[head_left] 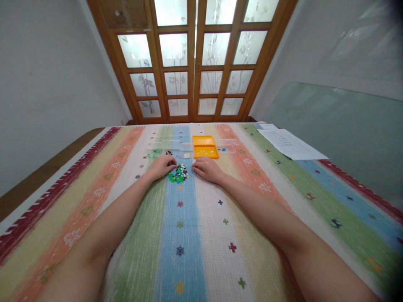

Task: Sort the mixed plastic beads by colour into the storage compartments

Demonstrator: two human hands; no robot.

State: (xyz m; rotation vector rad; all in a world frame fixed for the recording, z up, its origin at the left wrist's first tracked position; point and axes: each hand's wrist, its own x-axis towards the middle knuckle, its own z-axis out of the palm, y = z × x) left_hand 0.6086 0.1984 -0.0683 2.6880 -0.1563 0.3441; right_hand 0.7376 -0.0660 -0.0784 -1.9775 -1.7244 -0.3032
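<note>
A small heap of tiny plastic pieces (179,174) in green, blue, white, yellow and dark red lies on the blue stripe of the cloth. My left hand (161,166) rests at the heap's left edge, its fingers curled in towards the thumb. Across from it, my right hand (207,168) is on the cloth to the right of the heap, fingertips pinched together. What either hand holds, if anything, is too small to make out. Just beyond my right hand stands an open orange box (215,151) with a few pale pieces inside.
Clear plastic trays flank the orange box: the left tray (162,147) holds green, dark red and other pieces, the right tray (231,147) a blue one. Printed paper sheets (288,144) lie at the right on the striped tablecloth (214,251). Glazed wooden doors (193,63) stand behind.
</note>
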